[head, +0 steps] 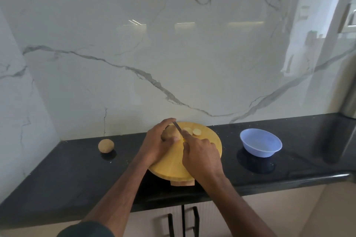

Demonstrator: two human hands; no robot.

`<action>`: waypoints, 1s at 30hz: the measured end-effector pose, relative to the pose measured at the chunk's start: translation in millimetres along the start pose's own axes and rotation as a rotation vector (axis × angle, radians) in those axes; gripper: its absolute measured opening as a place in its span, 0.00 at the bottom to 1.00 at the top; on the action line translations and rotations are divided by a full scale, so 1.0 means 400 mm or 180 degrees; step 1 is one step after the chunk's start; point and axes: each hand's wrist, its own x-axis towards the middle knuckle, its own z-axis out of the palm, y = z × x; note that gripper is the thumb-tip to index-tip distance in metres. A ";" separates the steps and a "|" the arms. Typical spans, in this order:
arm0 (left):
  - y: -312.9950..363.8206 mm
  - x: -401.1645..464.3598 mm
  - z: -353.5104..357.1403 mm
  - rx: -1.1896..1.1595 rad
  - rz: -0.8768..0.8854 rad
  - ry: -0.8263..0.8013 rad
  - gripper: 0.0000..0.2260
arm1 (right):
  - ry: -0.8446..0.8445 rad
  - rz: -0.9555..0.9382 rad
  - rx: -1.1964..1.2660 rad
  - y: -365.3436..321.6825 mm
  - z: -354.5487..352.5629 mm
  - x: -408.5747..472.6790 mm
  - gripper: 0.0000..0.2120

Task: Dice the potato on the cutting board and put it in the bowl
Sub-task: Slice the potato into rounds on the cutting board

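Note:
A round yellow cutting board [210, 152] lies on the black counter. On its far side my left hand [158, 140] grips a brown potato [170, 133], fingers curled over its top. My right hand [200, 152] holds a knife [178, 127] whose thin blade rests against the potato's right cut face. Pale round potato slices [192, 131] lie flat on the board just right of the blade. A light blue bowl [261, 145] stands on the counter to the right of the board; nothing shows inside it.
A second whole potato [106, 146] sits on the counter left of the board. A marble wall rises behind the counter [57, 175]. A metal appliance edge [349, 106] stands at the far right. Cabinet door handles [189, 221] show below the counter's front edge.

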 end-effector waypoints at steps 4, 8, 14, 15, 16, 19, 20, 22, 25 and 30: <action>0.000 -0.001 -0.002 -0.0023 -0.0002 0.0037 0.25 | 0.0036 0.0043 0.0074 0.002 -0.004 -0.002 0.23; 0.005 -0.004 0.000 0.0080 -0.0006 0.0058 0.21 | 0.0056 0.0081 0.0193 0.007 -0.010 -0.007 0.23; 0.018 -0.004 0.000 0.0057 -0.0017 0.0035 0.19 | 0.0053 0.0173 0.0367 0.017 -0.020 -0.004 0.22; 0.018 -0.005 0.000 0.0054 -0.0009 0.0042 0.19 | 0.0044 0.0161 0.0354 0.016 -0.020 -0.006 0.22; 0.019 -0.005 -0.001 0.0047 -0.0003 0.0042 0.18 | 0.0047 0.0162 0.0351 0.014 -0.020 -0.007 0.22; 0.017 -0.009 -0.005 -0.0005 -0.0010 0.0070 0.18 | 0.0077 0.0145 0.0338 0.011 -0.017 0.002 0.22; 0.015 -0.010 -0.006 -0.0045 -0.0024 0.0095 0.18 | 0.0074 0.0117 0.0302 0.009 -0.015 0.003 0.22; 0.014 -0.010 -0.006 -0.0105 -0.0049 0.0135 0.18 | 0.0055 0.0057 0.0249 0.002 -0.010 0.005 0.22; 0.010 -0.006 -0.004 -0.0137 -0.0160 0.0183 0.17 | 0.0040 0.0022 0.0200 -0.006 0.002 0.011 0.23; 0.008 -0.003 -0.002 -0.0173 -0.0173 0.0199 0.17 | 0.0016 0.0042 0.0182 -0.011 0.012 0.016 0.23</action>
